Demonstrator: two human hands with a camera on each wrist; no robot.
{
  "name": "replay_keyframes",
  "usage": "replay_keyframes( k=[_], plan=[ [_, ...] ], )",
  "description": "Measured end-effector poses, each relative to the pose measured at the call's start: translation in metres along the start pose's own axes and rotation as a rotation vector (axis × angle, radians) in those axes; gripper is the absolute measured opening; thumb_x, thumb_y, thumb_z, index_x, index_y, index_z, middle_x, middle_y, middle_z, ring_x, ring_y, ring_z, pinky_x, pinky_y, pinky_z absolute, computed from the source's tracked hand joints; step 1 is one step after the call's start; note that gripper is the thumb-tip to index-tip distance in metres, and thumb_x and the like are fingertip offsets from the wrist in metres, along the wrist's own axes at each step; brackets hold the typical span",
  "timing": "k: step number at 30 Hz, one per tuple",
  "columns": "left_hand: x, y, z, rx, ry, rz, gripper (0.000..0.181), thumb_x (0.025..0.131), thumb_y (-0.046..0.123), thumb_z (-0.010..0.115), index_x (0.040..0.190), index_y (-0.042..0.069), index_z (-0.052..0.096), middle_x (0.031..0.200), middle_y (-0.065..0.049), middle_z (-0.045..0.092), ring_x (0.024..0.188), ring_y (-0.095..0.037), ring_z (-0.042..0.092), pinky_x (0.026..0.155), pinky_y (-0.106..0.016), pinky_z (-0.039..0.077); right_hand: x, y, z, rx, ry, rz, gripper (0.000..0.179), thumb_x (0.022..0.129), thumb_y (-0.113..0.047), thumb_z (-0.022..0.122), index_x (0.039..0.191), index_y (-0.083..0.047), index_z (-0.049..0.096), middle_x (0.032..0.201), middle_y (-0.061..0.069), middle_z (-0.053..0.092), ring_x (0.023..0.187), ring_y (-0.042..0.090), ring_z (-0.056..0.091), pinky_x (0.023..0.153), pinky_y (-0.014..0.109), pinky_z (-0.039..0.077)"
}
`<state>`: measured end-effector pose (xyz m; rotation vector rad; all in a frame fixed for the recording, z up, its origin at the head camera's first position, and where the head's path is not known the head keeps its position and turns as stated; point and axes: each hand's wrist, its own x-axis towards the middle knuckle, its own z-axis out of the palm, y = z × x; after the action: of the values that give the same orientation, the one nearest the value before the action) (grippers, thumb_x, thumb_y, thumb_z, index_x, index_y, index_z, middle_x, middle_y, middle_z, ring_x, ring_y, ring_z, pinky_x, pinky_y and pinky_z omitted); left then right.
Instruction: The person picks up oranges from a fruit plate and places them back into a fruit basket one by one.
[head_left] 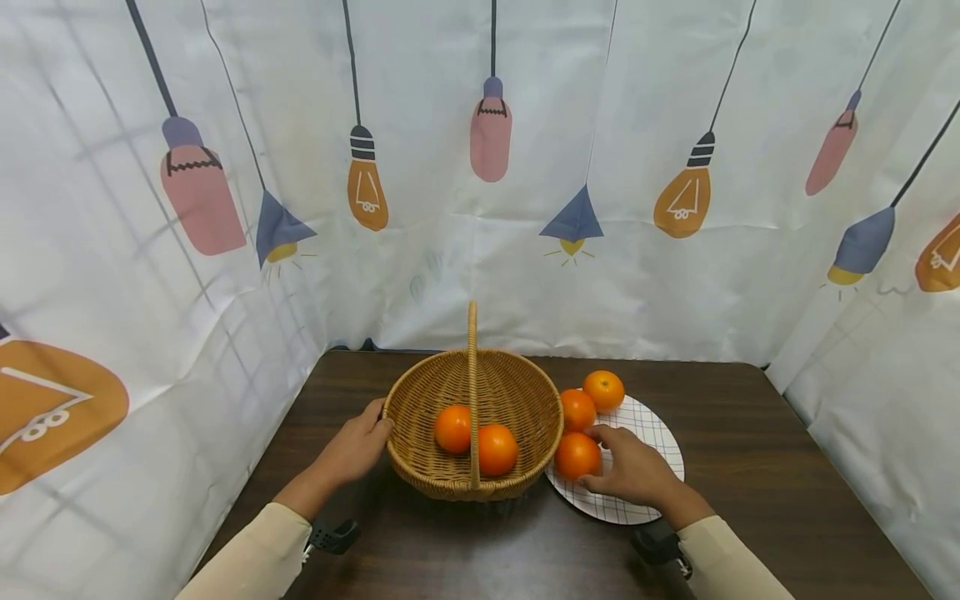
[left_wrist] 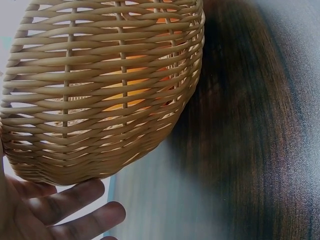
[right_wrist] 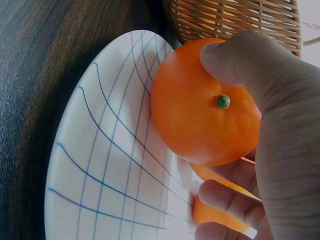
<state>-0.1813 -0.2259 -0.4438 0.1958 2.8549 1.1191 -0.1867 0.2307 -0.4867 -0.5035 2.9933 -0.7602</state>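
A wicker basket [head_left: 420, 467] with a tall arched handle stands on the table, two oranges [head_left: 497, 450] inside it. My left hand [head_left: 354, 446] holds the basket's left rim; in the left wrist view several of its fingers [left_wrist: 90, 220] spread by the rim. On the right, my right hand [head_left: 637, 471] grips an orange [head_left: 578, 456] at the near left of a white plate [head_left: 645, 425] with blue grid lines. The thumb [right_wrist: 225, 60] presses that orange near its green stem end, and the other fingers reach around its far side, partly hidden.
Two more oranges, one [head_left: 577, 410] beside the basket and one [head_left: 603, 391] behind it, are at the plate's far left edge. The dark wooden table [head_left: 750, 467] extends to the right. A white curtain [head_left: 450, 275] printed with lamps surrounds the table's back and sides.
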Motion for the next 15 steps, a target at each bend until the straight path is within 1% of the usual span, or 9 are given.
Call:
replay_keyframes(
  k=[2, 7, 10, 15],
  plan=[
    [0.0, 0.0, 0.0, 0.001, -0.002, -0.005, 0.052, 0.111, 0.03, 0.035, 0.154, 0.002, 0.035, 0.146, -0.025, 0.052, 0.132, -0.041, 0.051, 0.104, -0.061, 0.04, -0.001, 0.001, -0.002, -0.001, 0.004, 0.003, 0.073, 0.071, -0.052, 0.088, 0.132, -0.019, 0.064, 0.121, 0.004, 0.064, 0.108, 0.024, 0.063, 0.083, 0.049, 0.054],
    [0.0, -0.002, 0.001, 0.005, 0.002, -0.006, 0.051, 0.111, 0.03, 0.035, 0.154, 0.003, 0.036, 0.145, -0.025, 0.053, 0.131, -0.041, 0.052, 0.103, -0.062, 0.041, -0.003, 0.001, -0.011, 0.012, 0.027, -0.025, 0.071, 0.073, -0.048, 0.088, 0.132, -0.017, 0.064, 0.119, 0.007, 0.064, 0.106, 0.026, 0.063, 0.079, 0.047, 0.053],
    [0.0, -0.003, 0.001, 0.003, 0.004, -0.007, 0.051, 0.11, 0.03, 0.036, 0.153, 0.003, 0.036, 0.145, -0.025, 0.053, 0.131, -0.04, 0.052, 0.103, -0.061, 0.041, -0.003, 0.002, -0.016, 0.019, 0.038, -0.04, 0.071, 0.074, -0.047, 0.088, 0.134, -0.018, 0.063, 0.119, 0.007, 0.064, 0.106, 0.028, 0.063, 0.078, 0.046, 0.053],
    [0.0, -0.002, 0.001, 0.0, 0.001, -0.008, 0.051, 0.111, 0.03, 0.036, 0.154, 0.003, 0.035, 0.145, -0.025, 0.053, 0.131, -0.041, 0.052, 0.103, -0.062, 0.041, 0.0, 0.004, -0.025, 0.013, 0.057, -0.069, 0.069, 0.076, -0.049, 0.087, 0.132, -0.017, 0.063, 0.119, 0.005, 0.064, 0.107, 0.026, 0.063, 0.081, 0.048, 0.053]
  ],
)
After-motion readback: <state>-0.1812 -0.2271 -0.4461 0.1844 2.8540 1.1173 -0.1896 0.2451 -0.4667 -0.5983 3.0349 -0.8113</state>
